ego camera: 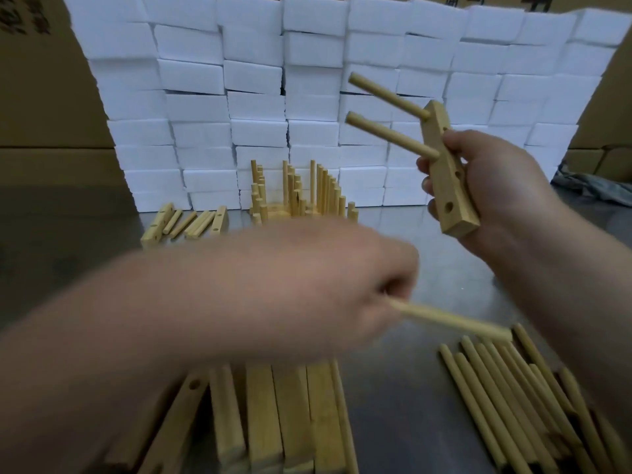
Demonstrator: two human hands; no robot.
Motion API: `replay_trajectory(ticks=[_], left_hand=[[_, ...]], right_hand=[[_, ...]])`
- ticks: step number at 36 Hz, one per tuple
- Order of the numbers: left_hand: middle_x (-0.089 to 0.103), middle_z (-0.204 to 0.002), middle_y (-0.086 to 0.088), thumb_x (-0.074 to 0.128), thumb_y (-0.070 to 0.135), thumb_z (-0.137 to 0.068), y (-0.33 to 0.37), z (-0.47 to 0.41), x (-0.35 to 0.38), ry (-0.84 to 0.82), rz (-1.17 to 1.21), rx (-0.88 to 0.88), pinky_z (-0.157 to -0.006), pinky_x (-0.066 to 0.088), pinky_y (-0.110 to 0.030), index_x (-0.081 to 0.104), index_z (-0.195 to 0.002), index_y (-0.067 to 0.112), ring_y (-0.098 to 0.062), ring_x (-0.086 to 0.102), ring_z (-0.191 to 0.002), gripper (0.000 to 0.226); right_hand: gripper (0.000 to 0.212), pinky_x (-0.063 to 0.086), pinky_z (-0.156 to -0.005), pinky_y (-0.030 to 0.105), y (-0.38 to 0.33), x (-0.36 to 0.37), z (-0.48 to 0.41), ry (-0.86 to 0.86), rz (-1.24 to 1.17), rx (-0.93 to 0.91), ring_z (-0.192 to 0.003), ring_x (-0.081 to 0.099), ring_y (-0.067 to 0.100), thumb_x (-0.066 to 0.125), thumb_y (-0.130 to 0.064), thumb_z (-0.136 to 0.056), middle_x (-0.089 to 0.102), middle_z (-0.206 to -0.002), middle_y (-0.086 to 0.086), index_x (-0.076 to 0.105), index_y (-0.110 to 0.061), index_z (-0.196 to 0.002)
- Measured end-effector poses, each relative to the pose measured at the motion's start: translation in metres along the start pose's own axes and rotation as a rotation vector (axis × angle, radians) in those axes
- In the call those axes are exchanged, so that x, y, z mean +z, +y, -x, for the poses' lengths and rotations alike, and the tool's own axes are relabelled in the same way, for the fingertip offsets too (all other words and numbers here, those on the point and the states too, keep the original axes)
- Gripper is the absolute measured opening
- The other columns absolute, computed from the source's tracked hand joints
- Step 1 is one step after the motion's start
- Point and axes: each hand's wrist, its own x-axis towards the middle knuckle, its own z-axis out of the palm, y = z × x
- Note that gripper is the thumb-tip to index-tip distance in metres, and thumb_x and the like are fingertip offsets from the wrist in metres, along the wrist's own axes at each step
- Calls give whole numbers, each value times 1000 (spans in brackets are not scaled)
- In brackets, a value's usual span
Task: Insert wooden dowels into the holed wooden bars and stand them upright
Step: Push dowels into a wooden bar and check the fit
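A holed wooden bar (444, 186) was held above the desk (393, 422) by the right hand (496, 186), whose fingers were curled round its lower half. The bar was kept nearly upright and tilted a little. Two dowels (388, 136) were seated in its upper part and pointed up and to the left, one above the other. Open holes were seen lower down the bar.

Below and to the left of the held bar, a single dowel (451, 319) was pinched at one end by the blurred left hand (325, 278), its free end pointing right. It was well apart from the bar.

Directly below the held bar, a heap of loose dowels (506, 388) was laid on the desk. Further left of that, a row of loose bars (290, 412) was laid side by side.

Behind and to the left of the held bar, finished pieces (301, 193) were stood upright in a cluster. Further left, a few more bars and dowels (188, 222) were laid flat. A wall of white blocks (253, 73) was stacked behind the held bar.
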Motion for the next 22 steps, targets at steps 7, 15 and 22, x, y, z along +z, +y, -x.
replay_trajectory(ticks=[7,15,22], left_hand=[[56,-77,28,39,48,-78,-31,8,-26,453,195,-92,-50,36,-10,54,-79,35,5,50,-61,20],[51,-73,33,29,43,-79,-33,-10,-4,454,199,-108,-50,33,-10,52,-91,42,8,47,-64,25],[49,-66,21,34,41,-81,-27,-15,4,529,189,-69,-58,31,-10,62,-101,33,6,46,-71,35]], right_hand=[[17,39,-44,16,-9,-5,-1,12,-39,-23,-45,50,11,48,-26,-92,62,-52,-4,60,-16,-85],[20,39,-44,15,-3,1,4,-26,-9,-47,-45,50,11,48,-25,-91,63,-53,-4,61,-14,-81],[22,37,-42,15,3,5,6,-44,-16,-33,-44,46,11,49,-22,-90,61,-52,-3,60,-13,-73]])
